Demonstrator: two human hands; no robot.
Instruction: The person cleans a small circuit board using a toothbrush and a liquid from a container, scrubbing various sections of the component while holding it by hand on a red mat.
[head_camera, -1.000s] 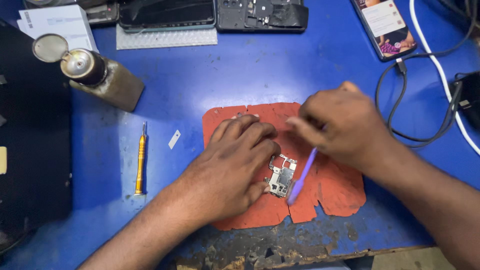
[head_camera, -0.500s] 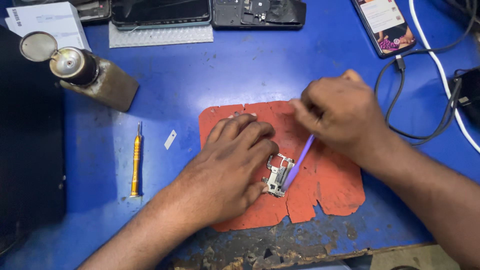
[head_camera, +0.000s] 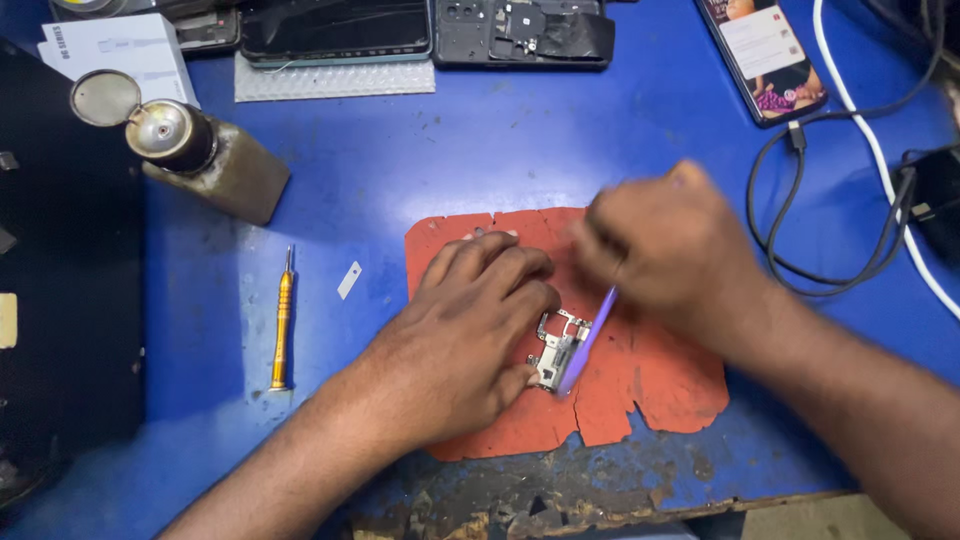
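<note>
Small silvery metal circuit board (head_camera: 557, 350) sits mid-frame on the torn orange mat (head_camera: 650, 385), pinned under the left hand (head_camera: 470, 335); the blurred right hand (head_camera: 665, 245) seemingly pinches a purple plastic stick (head_camera: 585, 342).

A single head-worn camera looks steeply down from close above onto a blue workbench (head_camera: 600, 130), facing away from the wearer. Both forearms enter from the near edge, meeting over an orange mat (head_camera: 660, 390) at centre. The bench's worn near lip shows at the bottom, opened phones (head_camera: 340, 28) line the far edge, and cables (head_camera: 850, 180) run at right.
</note>
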